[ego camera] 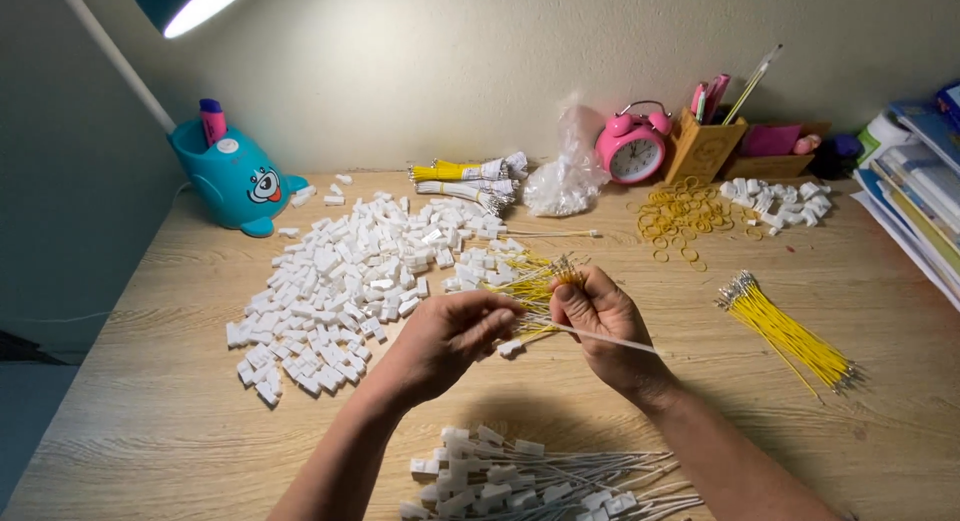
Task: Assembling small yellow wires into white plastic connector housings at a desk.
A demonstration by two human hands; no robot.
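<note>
Best done slow here — right hand point(600, 316) pinched shut on a thin white wire point(610, 338) trailing out past the wrist, left hand point(450, 341) curled, fingertips closing on the near end beside the right thumb. Worth keeping that end straight. Just beyond the fingertips: loose yellow wires point(530, 281), stiff and metal-tipped — then the pile of blocky white plastic connectors point(340, 281).

White is seen on the heap of plastic connectors point(340, 281), yellow on the loose wire bundle point(790, 333) and rubber bands point(680, 213). A pink alarm clock point(632, 147) and a teal whale-shaped holder point(235, 176) are shown on pale wood-grained desk point(150, 401).
</note>
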